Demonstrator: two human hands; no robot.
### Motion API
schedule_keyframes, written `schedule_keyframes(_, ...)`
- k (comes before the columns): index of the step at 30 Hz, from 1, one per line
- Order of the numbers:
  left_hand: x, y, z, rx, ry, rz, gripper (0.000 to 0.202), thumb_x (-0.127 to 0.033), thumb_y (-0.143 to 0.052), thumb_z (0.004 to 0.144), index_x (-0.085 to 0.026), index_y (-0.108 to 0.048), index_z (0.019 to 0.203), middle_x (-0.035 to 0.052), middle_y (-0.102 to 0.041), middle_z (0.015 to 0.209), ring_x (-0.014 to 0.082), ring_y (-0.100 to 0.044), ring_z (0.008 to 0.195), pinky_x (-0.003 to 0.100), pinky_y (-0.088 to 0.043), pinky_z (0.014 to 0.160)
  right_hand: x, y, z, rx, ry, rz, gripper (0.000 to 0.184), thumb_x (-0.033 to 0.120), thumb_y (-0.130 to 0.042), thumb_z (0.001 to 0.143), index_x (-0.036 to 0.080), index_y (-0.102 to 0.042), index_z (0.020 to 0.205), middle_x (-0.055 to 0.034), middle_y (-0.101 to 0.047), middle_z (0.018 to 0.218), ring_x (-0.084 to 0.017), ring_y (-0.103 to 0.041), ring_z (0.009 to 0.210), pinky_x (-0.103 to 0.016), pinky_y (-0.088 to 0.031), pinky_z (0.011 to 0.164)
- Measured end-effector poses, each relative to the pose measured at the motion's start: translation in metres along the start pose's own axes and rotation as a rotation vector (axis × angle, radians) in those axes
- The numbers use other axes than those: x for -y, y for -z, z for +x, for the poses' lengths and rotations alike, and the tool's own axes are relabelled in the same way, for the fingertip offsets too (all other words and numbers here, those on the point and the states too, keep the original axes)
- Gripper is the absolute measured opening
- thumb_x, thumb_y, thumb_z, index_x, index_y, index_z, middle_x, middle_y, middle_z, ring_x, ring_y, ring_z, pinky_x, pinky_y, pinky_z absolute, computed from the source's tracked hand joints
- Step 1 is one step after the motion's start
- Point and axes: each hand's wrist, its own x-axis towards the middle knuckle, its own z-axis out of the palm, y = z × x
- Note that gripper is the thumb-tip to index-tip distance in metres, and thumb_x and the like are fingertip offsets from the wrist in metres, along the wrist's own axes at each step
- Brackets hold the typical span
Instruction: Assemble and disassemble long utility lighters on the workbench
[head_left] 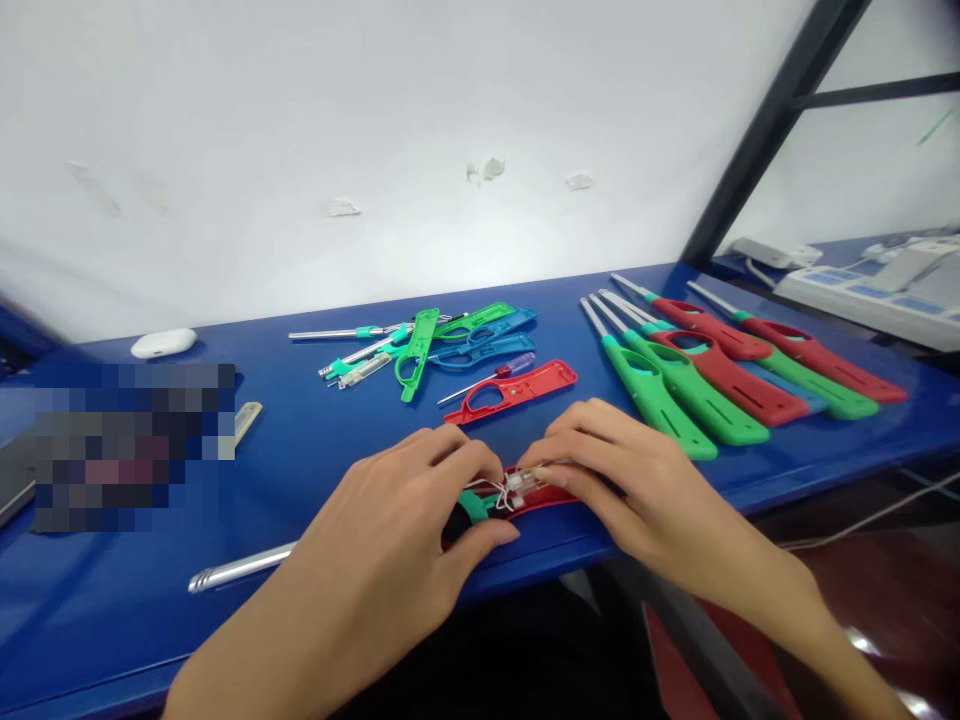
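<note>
My left hand and my right hand meet near the front edge of the blue table. Both are closed on an opened red lighter with white wires and a green collar showing. Its metal tube sticks out to the left past my left hand. My fingers pinch the small clear part in the middle. A loose red shell half and a small screwdriver lie just behind my hands.
Several finished green and red long-nose lighters lie in a row at the right. A heap of green and blue shell halves and tubes lies behind. A white oval case sits far left. A dark post rises at the right.
</note>
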Motion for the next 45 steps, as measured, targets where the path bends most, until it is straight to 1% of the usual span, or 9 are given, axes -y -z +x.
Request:
schedule_keyframes(3, -0.0018, 0.0017, -0.0004, 0.030, 0.013, -0.006, 0.015, -0.025, -0.076, 0.096, -0.031, -0.065, 0.105, -0.0060, -0.068, 0.105, 0.0187, -0.066, 0.090, 0.031, -0.045, 0.077, 0.0004, 0.0013, 0.0009, -0.006, 0.011, 0.009, 0.021, 0.020, -0.050, 0.110, 0.026, -0.069, 0.114, -0.0012, -0.068, 0.112, -0.015, -0.062, 0.107, -0.028, -0.051, 0.094)
schedule_keyframes(7, -0.0021, 0.0021, -0.0005, 0.019, 0.005, -0.008, 0.017, -0.024, -0.076, 0.096, -0.032, -0.065, 0.106, -0.0074, -0.067, 0.104, 0.0187, -0.065, 0.090, 0.031, -0.044, 0.077, -0.0007, 0.0010, 0.0005, -0.018, 0.025, -0.005, 0.019, 0.020, -0.052, 0.109, 0.027, -0.069, 0.115, 0.0000, -0.067, 0.113, -0.014, -0.060, 0.108, -0.025, -0.048, 0.096)
schedule_keyframes(12, -0.0007, 0.0020, -0.0001, 0.021, 0.009, -0.020, 0.017, -0.025, -0.077, 0.096, -0.032, -0.065, 0.105, -0.0088, -0.066, 0.104, 0.0179, -0.064, 0.090, 0.031, -0.042, 0.079, -0.0019, 0.0000, -0.0004, -0.017, 0.064, -0.040, 0.021, 0.017, -0.052, 0.109, 0.027, -0.069, 0.118, 0.0005, -0.066, 0.115, -0.013, -0.059, 0.110, -0.024, -0.047, 0.097)
schedule_keyframes(18, -0.0003, 0.0012, -0.0010, 0.022, 0.027, -0.031, 0.019, -0.026, -0.078, 0.096, -0.032, -0.061, 0.104, -0.0096, -0.065, 0.102, 0.0176, -0.063, 0.089, 0.031, -0.040, 0.077, -0.0002, -0.0001, 0.0012, -0.028, 0.033, -0.024, 0.021, 0.020, -0.050, 0.110, 0.025, -0.070, 0.113, 0.0006, -0.068, 0.111, -0.013, -0.060, 0.104, -0.025, -0.048, 0.094)
schedule_keyframes(25, -0.0004, 0.0009, -0.0011, 0.012, 0.011, -0.033, 0.020, -0.025, -0.078, 0.096, -0.031, -0.061, 0.104, -0.0096, -0.066, 0.104, 0.0173, -0.064, 0.090, 0.031, -0.040, 0.079, -0.0008, 0.0003, 0.0004, -0.019, 0.031, -0.019, 0.022, 0.020, -0.050, 0.110, 0.025, -0.071, 0.115, 0.0008, -0.068, 0.111, -0.013, -0.060, 0.106, -0.024, -0.048, 0.095)
schedule_keyframes(31, -0.0004, 0.0006, 0.0011, 0.009, -0.010, -0.016, 0.019, -0.024, -0.077, 0.096, -0.029, -0.061, 0.104, -0.0066, -0.066, 0.103, 0.0191, -0.064, 0.091, 0.032, -0.041, 0.078, 0.0004, 0.0014, -0.0013, -0.023, 0.058, -0.047, 0.022, 0.021, -0.050, 0.110, 0.025, -0.072, 0.115, -0.0003, -0.067, 0.111, -0.013, -0.061, 0.105, -0.024, -0.048, 0.093)
schedule_keyframes(36, -0.0003, 0.0006, -0.0012, 0.010, -0.016, -0.023, 0.017, -0.023, -0.076, 0.097, -0.029, -0.062, 0.104, -0.0067, -0.066, 0.104, 0.0185, -0.064, 0.091, 0.031, -0.042, 0.078, -0.0016, 0.0013, -0.0011, -0.025, 0.080, -0.073, 0.023, 0.019, -0.053, 0.108, 0.026, -0.074, 0.116, -0.0007, -0.068, 0.110, -0.014, -0.062, 0.102, -0.024, -0.049, 0.091)
schedule_keyframes(40, -0.0006, 0.0006, -0.0027, 0.008, -0.007, -0.025, 0.016, -0.025, -0.076, 0.097, -0.029, -0.063, 0.105, -0.0066, -0.067, 0.106, 0.0184, -0.064, 0.092, 0.031, -0.043, 0.079, -0.0024, 0.0015, -0.0011, -0.043, 0.088, -0.069, 0.024, 0.016, -0.056, 0.106, 0.027, -0.075, 0.117, -0.0001, -0.068, 0.110, -0.012, -0.063, 0.101, -0.022, -0.049, 0.091)
schedule_keyframes(45, -0.0008, 0.0001, -0.0009, 0.008, -0.001, -0.025, 0.015, -0.025, -0.076, 0.097, -0.030, -0.065, 0.105, -0.0060, -0.068, 0.106, 0.0187, -0.065, 0.093, 0.031, -0.044, 0.080, -0.0022, 0.0013, -0.0014, -0.090, 0.108, -0.094, 0.024, 0.017, -0.058, 0.105, 0.027, -0.077, 0.115, -0.0017, -0.068, 0.108, -0.013, -0.064, 0.098, -0.023, -0.050, 0.085)
